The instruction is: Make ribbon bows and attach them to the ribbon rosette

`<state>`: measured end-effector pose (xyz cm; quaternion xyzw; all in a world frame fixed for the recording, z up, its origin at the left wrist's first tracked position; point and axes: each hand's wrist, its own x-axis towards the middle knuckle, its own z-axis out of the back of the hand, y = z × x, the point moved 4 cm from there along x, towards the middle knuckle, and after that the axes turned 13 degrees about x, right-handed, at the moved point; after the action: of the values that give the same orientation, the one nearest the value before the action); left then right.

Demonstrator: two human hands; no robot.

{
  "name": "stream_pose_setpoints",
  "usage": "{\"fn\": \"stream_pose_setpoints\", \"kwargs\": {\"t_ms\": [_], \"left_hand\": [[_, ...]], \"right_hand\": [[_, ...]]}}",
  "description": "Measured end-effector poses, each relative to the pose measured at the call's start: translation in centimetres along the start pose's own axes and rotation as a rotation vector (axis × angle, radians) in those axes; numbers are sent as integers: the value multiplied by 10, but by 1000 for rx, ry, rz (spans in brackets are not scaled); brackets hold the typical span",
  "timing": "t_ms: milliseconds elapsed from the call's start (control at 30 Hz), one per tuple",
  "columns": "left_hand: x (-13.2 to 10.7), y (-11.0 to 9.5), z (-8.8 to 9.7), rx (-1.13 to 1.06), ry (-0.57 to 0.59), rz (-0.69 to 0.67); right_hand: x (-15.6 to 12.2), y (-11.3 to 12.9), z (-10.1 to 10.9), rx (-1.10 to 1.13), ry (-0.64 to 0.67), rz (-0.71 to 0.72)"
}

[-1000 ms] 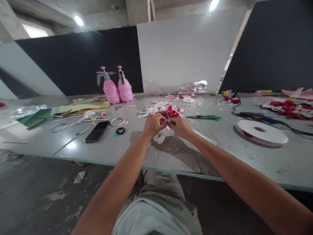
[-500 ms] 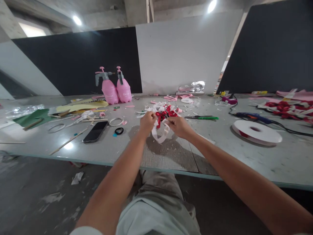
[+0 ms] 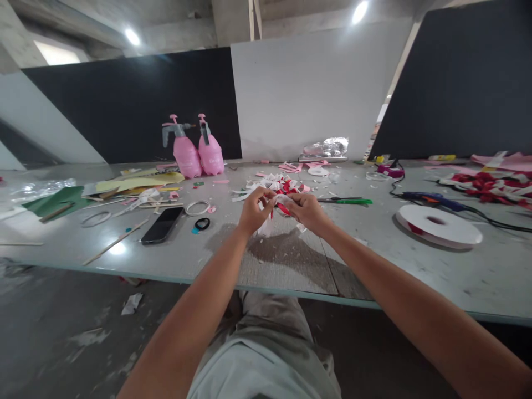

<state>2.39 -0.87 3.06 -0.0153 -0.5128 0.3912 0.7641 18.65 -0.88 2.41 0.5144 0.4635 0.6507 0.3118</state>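
White ribbon [image 3: 281,198] in both hands [image 3: 254,210] [image 3: 308,210]

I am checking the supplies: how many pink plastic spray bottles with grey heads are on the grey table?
2. The left bottle stands before the flat black panel; the right bottle stands close beside it.

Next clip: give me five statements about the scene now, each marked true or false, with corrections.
1. The left hand and right hand meet at white ribbon. True.
2. The phone lies right of both hands. False: the phone lies left of them.
3. Two pink spray bottles stand side by side. True.
4. The large spool stands on edge. False: the spool lies flat.
5. The green-handled tool is left of the hands. False: it lies right of them.
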Motion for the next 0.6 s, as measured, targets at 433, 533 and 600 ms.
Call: {"fn": "stream_pose_setpoints", "kwargs": {"t_ms": [433, 533, 600], "left_hand": [[-1, -13, -2, 21, 42, -106], [-1, -12, -3, 10, 55, -83], [-1, -12, -3, 9, 54, -73]], "right_hand": [[2, 0, 0, 91, -42, -21], [3, -2, 1, 136, -54, -57], [2, -2, 1, 153, -66, -76]]}}
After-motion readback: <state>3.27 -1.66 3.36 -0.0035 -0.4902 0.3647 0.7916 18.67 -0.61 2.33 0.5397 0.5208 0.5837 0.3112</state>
